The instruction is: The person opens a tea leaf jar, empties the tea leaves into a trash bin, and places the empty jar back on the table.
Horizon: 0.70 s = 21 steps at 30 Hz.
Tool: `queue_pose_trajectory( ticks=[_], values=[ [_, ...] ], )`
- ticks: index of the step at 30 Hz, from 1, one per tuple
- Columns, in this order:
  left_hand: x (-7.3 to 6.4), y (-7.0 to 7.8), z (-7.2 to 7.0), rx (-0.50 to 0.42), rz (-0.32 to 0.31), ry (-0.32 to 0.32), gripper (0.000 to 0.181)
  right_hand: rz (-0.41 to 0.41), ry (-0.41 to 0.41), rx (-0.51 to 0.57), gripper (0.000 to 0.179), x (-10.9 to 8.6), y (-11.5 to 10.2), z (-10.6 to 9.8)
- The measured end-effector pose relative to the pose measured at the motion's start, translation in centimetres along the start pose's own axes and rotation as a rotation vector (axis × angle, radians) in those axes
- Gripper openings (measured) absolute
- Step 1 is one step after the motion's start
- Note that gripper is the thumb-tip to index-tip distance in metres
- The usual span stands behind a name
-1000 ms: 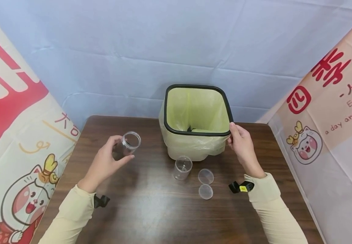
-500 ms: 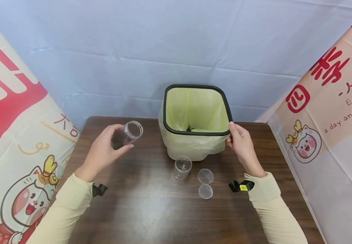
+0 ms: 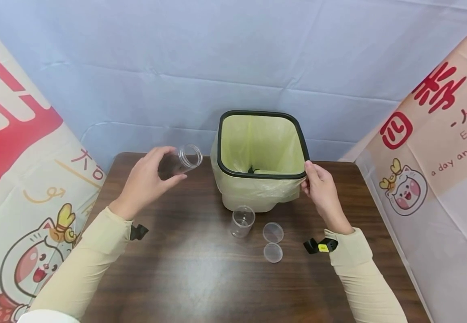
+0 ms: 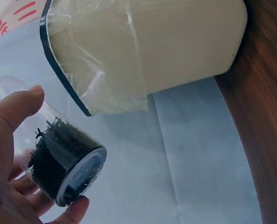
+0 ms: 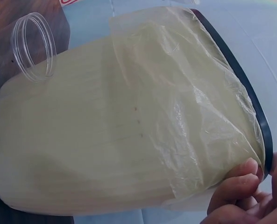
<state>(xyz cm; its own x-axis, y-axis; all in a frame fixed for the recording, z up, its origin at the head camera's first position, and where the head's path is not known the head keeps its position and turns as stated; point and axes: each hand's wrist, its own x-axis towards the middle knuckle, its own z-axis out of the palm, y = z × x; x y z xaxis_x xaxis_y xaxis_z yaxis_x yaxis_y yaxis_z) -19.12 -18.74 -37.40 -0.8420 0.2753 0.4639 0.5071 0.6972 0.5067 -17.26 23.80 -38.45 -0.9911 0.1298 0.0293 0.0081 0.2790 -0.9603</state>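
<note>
My left hand [image 3: 146, 179] grips a clear plastic jar [image 4: 63, 154], thumb on one side and fingers on the other. The jar is tilted, its uncapped mouth [image 3: 192, 156] turned toward the trash can. Dark, loose shreds [image 4: 54, 149] fill its bottom part. At the near right corner of the cream trash can [image 5: 73, 130], my right hand [image 3: 322, 190] pinches the black rim [image 3: 263, 176] and the edge of the translucent yellowish bag [image 5: 185, 121]. Inside the lined can, a small dark bit [image 3: 251, 170] shows low down.
A second clear jar [image 3: 242, 222] stands uncapped in front of the can. To its right, two round clear lids [image 3: 273, 233] lie flat on the brown wooden table [image 3: 201, 278]. A pale cloth backdrop [image 3: 177, 80] rises behind the table, with printed panels at both sides.
My left hand has moved up and to the right with the jar, bringing it closer to the trash can and tipping it further over. The right hand has stayed at the rim.
</note>
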Motion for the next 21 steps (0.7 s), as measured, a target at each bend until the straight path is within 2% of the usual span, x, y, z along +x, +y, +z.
queue_pose_trajectory(
  ticks=[9,14,21],
  values=[
    [1.5,0.3,0.6,0.027,0.03,0.012,0.066,0.011,0.019,-0.016,0.043,-0.1,0.1,-0.2],
    [2.3,0.7,1.2,0.046,0.068,0.026,0.068,0.006,0.023,-0.016,0.043,-0.2,0.1,-0.4],
    [3.7,1.4,1.2,0.069,0.123,0.041,0.068,0.017,0.002,-0.011,0.042,0.1,0.2,-0.1]
  ],
)
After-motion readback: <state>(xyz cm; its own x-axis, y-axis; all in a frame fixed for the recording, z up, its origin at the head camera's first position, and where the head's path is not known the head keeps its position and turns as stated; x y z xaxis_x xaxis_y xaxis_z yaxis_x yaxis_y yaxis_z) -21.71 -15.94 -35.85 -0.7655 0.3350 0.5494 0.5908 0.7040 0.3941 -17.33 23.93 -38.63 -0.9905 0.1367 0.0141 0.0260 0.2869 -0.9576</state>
